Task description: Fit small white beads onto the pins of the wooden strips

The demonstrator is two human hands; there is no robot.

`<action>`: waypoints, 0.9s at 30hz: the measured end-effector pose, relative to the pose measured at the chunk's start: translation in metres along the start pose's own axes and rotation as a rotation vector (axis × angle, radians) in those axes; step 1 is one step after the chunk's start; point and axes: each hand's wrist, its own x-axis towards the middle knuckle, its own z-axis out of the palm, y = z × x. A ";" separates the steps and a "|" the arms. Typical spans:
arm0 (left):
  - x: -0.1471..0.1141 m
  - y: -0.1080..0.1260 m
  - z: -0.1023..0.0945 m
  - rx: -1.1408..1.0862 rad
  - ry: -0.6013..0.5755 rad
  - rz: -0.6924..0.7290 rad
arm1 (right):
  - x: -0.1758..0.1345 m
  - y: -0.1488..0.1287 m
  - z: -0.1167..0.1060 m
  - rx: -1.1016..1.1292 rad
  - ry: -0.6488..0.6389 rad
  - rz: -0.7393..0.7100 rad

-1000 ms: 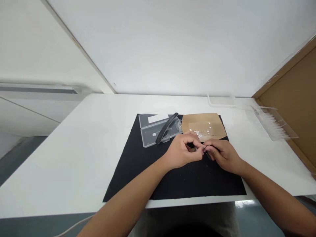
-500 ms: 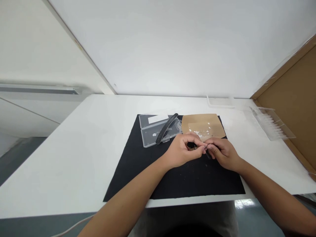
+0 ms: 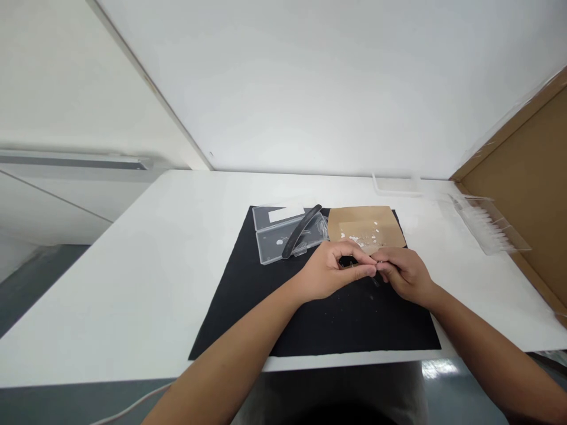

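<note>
Over the black mat [image 3: 310, 324], my left hand [image 3: 330, 271] pinches with thumb and forefinger at a tiny item mostly hidden by the fingertips. My right hand [image 3: 407, 274] is closed too, its fingertips meeting the left ones at that same spot. What either hand holds is too small and covered to name. A dark, thin piece shows just below the right fingers. Beyond the hands lies a brown paper sheet [image 3: 367, 213] with several small white flakes [image 3: 363, 241] scattered on it.
An open clear plastic case [image 3: 266, 254] lies at the mat's back left, with a curved black nail file [image 3: 301, 231] across it. On the white table [image 3: 133, 283], a clear tray [image 3: 396, 192] stands at the back and a rack of clear tips [image 3: 487, 227] on the right.
My left fingertips have shifted slightly right, closer against the right hand. The dark piece under the right fingers shows less. The whole view has moved a little.
</note>
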 end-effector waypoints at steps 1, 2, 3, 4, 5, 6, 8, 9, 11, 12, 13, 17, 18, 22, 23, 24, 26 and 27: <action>0.000 0.000 0.000 0.014 -0.009 0.021 | 0.000 0.000 -0.001 -0.024 -0.002 -0.021; 0.000 0.000 -0.001 0.021 -0.022 0.033 | 0.000 0.000 -0.001 -0.037 -0.004 -0.038; 0.000 0.000 -0.001 0.025 -0.032 0.037 | 0.000 0.000 -0.002 -0.042 -0.004 -0.051; 0.000 -0.001 -0.002 0.026 -0.035 0.042 | 0.000 0.000 -0.002 -0.043 -0.003 -0.061; 0.000 -0.002 -0.002 0.026 -0.033 0.052 | 0.000 0.000 -0.003 -0.042 0.001 -0.067; 0.000 -0.002 -0.002 0.029 -0.034 0.066 | -0.001 0.000 -0.003 -0.042 0.006 -0.069; 0.000 -0.003 -0.002 0.034 -0.043 0.105 | -0.001 0.000 -0.003 -0.041 0.013 -0.060; 0.001 -0.003 -0.002 0.036 -0.051 0.121 | -0.001 0.000 -0.003 -0.038 0.015 -0.053; 0.001 -0.002 -0.002 0.031 -0.059 0.128 | -0.002 0.001 -0.003 -0.024 0.012 -0.043; 0.002 -0.001 -0.002 0.022 -0.058 0.119 | -0.002 0.001 -0.003 -0.015 0.009 -0.043; 0.002 0.000 -0.001 0.010 -0.055 0.106 | -0.001 0.000 -0.003 -0.007 0.003 -0.042; 0.002 0.000 -0.001 -0.034 -0.057 0.048 | 0.001 -0.002 -0.004 0.017 -0.021 -0.042; 0.002 -0.001 0.000 -0.038 -0.059 0.034 | 0.002 -0.003 -0.004 0.020 -0.024 -0.046; 0.002 -0.003 -0.001 -0.036 -0.061 0.050 | 0.001 0.001 -0.004 0.019 -0.026 -0.074; 0.002 -0.004 -0.002 -0.024 -0.059 0.067 | 0.000 0.003 -0.005 0.010 -0.026 -0.085; 0.002 -0.004 -0.002 -0.006 -0.056 0.081 | -0.001 0.005 -0.005 -0.004 -0.028 -0.096; 0.002 -0.003 -0.004 0.044 -0.058 0.082 | -0.003 0.009 -0.004 -0.046 -0.026 -0.123; 0.002 -0.003 -0.005 0.066 -0.069 0.064 | -0.003 0.010 -0.004 -0.071 -0.024 -0.136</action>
